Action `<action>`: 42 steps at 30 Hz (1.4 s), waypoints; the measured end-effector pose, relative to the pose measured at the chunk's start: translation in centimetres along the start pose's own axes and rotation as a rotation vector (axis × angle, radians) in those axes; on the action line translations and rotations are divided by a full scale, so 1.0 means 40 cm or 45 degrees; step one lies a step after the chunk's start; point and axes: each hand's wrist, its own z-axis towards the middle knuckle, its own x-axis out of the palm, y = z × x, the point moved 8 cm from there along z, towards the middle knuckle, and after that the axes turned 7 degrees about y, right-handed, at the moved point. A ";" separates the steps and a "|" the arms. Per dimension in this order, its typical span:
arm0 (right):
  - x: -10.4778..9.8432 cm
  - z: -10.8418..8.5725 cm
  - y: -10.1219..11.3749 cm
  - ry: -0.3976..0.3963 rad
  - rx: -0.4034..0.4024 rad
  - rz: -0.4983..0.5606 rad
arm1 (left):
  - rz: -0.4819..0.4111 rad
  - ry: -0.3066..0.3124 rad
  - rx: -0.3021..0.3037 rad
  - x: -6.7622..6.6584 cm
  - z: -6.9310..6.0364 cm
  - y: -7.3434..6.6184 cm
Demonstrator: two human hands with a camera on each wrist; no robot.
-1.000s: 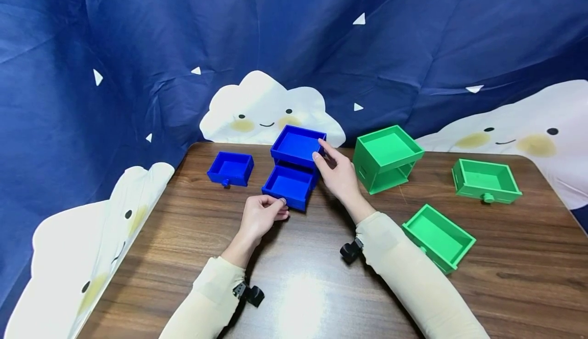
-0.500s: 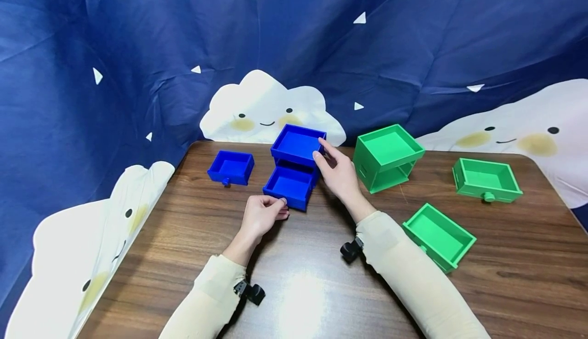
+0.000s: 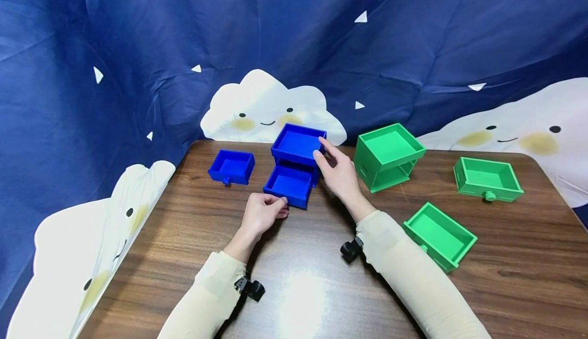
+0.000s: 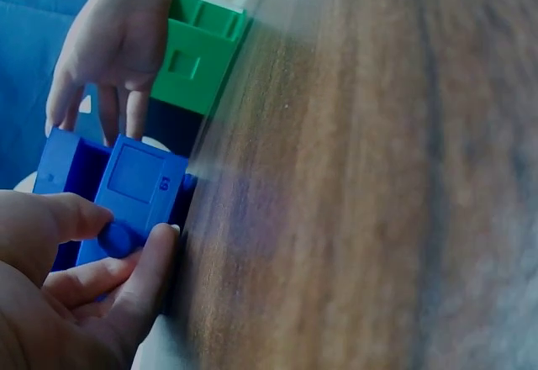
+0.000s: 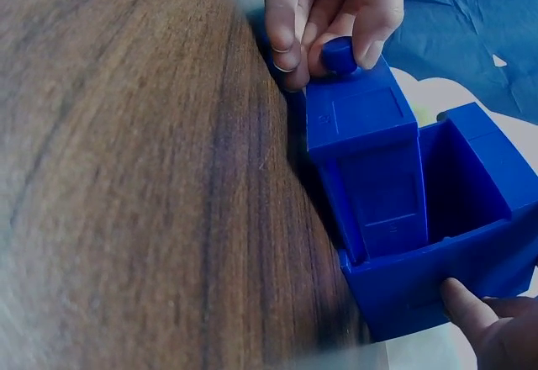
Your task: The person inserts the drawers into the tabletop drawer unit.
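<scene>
In the head view my left hand (image 3: 261,213) is at the front of a blue drawer (image 3: 289,182), which sticks out of the lower opening of a blue cabinet (image 3: 299,144). Its thumb and fingers pinch the drawer's round knob (image 4: 120,239), as the left wrist view shows. Against the cabinet's right side and upper edge rests my right hand (image 3: 339,173), fingers extended. The right wrist view shows its thumb (image 5: 467,307) pressing on the side wall. Above the drawer, the cabinet's upper opening is vacant. How deep the drawer sits inside is partly hidden.
A smaller-looking blue drawer (image 3: 231,166) lies to the left. On the right stand a green cabinet (image 3: 367,168) with open front and two green drawers (image 3: 489,178), the nearer one beside my right sleeve (image 3: 420,272). A blue cloud-patterned curtain (image 3: 294,48) hangs behind the wooden table (image 3: 294,262).
</scene>
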 end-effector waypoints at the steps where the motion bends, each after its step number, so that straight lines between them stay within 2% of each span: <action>1: 0.000 0.001 0.001 0.000 -0.003 0.002 | 0.001 0.006 0.002 0.001 0.001 -0.001; 13: 0.001 0.005 0.006 0.000 -0.012 0.014 | -0.013 0.051 -0.032 0.003 0.011 0.006; 22: 0.004 0.004 0.000 0.008 0.004 0.018 | 0.049 0.115 -0.053 0.009 0.012 0.007; 42: -0.001 0.004 0.003 0.023 0.039 0.036 | 0.211 0.177 -0.037 0.011 0.023 -0.007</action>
